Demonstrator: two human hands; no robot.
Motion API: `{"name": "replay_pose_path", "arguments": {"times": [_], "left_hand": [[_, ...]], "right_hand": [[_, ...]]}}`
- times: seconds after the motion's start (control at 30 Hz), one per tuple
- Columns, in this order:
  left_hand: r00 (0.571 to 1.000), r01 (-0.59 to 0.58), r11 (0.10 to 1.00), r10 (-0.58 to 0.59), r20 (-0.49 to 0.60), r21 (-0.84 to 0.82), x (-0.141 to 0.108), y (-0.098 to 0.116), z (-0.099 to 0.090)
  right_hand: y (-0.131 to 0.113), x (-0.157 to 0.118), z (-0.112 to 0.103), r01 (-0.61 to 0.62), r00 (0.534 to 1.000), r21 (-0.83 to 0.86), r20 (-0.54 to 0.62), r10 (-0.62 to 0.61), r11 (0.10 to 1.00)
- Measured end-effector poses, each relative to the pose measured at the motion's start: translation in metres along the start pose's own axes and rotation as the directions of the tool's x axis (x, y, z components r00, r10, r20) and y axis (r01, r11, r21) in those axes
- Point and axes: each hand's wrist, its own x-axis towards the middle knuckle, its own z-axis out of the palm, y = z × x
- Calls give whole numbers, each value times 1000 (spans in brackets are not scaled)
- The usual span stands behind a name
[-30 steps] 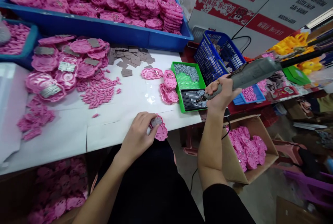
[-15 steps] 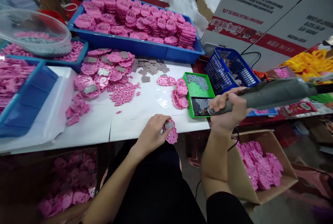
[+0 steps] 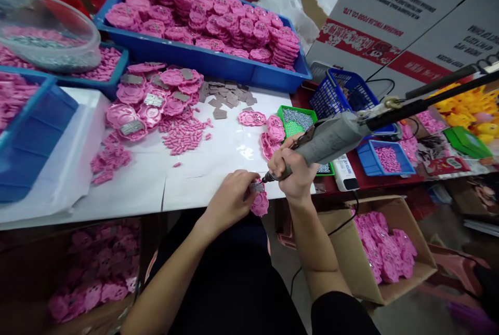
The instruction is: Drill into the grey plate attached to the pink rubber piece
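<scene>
At the counter (image 3: 187, 189) edge, six o'clock, my left grip (image 3: 232, 192) pinches the pink piece (image 3: 259, 204) and my right grip (image 3: 294, 173) encloses the screwdriver (image 3: 334, 137), angled in from two o'clock; I judge this fastening, calling for steady alignment.

1 black sleeve (image 3: 343, 315) shows (it stops near my right elbow (image 3: 326, 273)); my lap (image 3: 230, 283) is clothed in black, my left hand (image 3: 229, 195) and right hand (image 3: 295, 173) bare.
</scene>
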Motion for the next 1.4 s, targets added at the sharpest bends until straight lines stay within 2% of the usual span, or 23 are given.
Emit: {"name": "replay_pose_path", "arguments": {"times": [0.37,1.1,1.27,1.4], "left_hand": [[1000,1,1000,-1,13,4,0,1,-2],[1000,6,1000,-6,-23,2,-3,-5,2],[1000,5,1000,-5,-9,21,-3,-4,0],[1000,16,999,-15,-18,27,-4,-3,-3]], "right_hand": [[3,0,-1,3,998,-57,-57,-6,998],[8,-2,6,-16,1000,-51,-24,15,999],[12,-1,9,-34,999,-45,33,36,998],[4,-1,8,-23,1000,-62,-5,22,998]]}}
